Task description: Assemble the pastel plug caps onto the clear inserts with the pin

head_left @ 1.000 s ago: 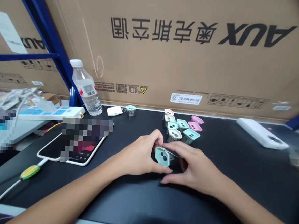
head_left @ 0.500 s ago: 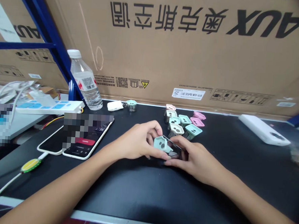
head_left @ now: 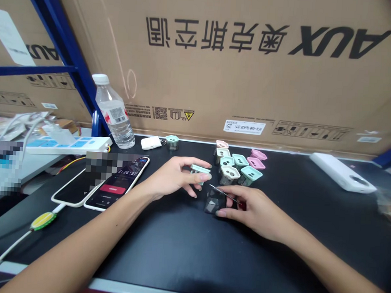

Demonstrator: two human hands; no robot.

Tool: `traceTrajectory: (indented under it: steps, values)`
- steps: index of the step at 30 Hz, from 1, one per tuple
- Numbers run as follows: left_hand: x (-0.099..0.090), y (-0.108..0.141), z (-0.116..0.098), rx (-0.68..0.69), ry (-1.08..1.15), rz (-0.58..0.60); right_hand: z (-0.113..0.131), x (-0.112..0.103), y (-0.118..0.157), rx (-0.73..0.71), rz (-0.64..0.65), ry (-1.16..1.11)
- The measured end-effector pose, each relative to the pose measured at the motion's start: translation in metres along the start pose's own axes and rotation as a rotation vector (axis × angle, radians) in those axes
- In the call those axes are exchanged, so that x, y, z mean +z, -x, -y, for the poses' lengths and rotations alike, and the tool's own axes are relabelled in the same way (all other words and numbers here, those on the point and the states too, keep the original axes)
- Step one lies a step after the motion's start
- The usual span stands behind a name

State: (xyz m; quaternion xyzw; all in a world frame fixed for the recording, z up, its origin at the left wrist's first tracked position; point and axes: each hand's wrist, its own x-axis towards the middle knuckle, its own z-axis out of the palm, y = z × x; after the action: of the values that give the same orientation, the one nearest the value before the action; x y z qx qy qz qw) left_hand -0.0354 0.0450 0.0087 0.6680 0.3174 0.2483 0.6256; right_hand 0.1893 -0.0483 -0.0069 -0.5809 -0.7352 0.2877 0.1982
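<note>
My left hand point(head_left: 177, 176) is closed, pinching the mint-green top of a pencil sharpener point(head_left: 200, 169) between thumb and fingers, tilted on edge. Just to its right, my right hand point(head_left: 245, 205) grips the dark see-through shavings container point(head_left: 214, 201) at its side, low over the table. A thin screwdriver point(head_left: 224, 193) with a metal shaft and a reddish handle also lies in the right hand, its tip pointing left over the container. Top and container are apart. Behind the hands stand several two-hole pencil sharpeners point(head_left: 229, 173) in mint, cream and pink.
On the black table point(head_left: 176, 251), two phones point(head_left: 117, 183) and a cable lie at left. A water bottle point(head_left: 114, 113), a white case point(head_left: 151, 142) and another mint sharpener point(head_left: 172, 141) stand at the back. At right lies a white power bank point(head_left: 341, 173); a large carton point(head_left: 200, 76) rises behind.
The mint top has come off the dark container. My left hand has moved up and left with the top, while my right hand keeps the container and screwdriver.
</note>
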Motion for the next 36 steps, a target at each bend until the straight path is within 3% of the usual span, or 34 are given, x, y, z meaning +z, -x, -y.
traceTrajectory:
  steps: [6,10,13,17,36]
  values:
    - [0.003,0.0,0.001,0.029,0.134,0.059,0.004,-0.02,0.012,0.077,-0.084,-0.073]
    - [0.008,0.003,0.002,0.166,-0.048,0.005,0.007,-0.024,0.016,0.077,-0.089,-0.197]
    - [0.013,0.006,0.002,0.29,-0.314,-0.089,0.012,-0.02,0.016,0.064,-0.028,-0.239]
    - [0.017,0.01,0.0,0.447,-0.58,-0.124,0.019,-0.014,0.018,0.08,0.047,-0.307]
    - [0.012,0.008,0.007,0.672,-0.761,-0.147,0.024,-0.013,0.022,0.137,0.114,-0.435]
